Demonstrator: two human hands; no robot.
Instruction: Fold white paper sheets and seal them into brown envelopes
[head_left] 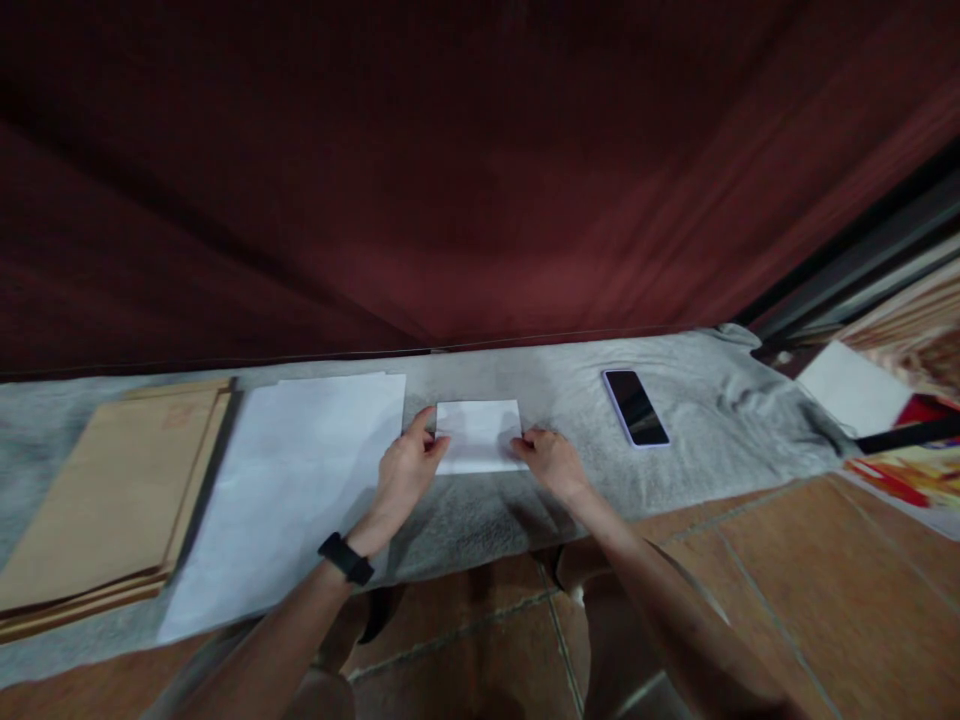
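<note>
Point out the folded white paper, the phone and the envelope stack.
folded white paper [480, 432]: head view, centre of sheet.
phone [636, 407]: head view, middle of dark screen.
envelope stack [112, 500]: head view, top envelope's face.

Home floor workspace, terracotta tiles [787, 590], grey cloth [705, 420], maroon curtain [480, 170]

1. The left hand [403, 470] was bare, with no ring or glove.
2. A black band with a dark face, a watch [346, 558], circled the left wrist.
3. The right hand [551, 462] and its forearm were bare, with no sleeve in view.
</note>
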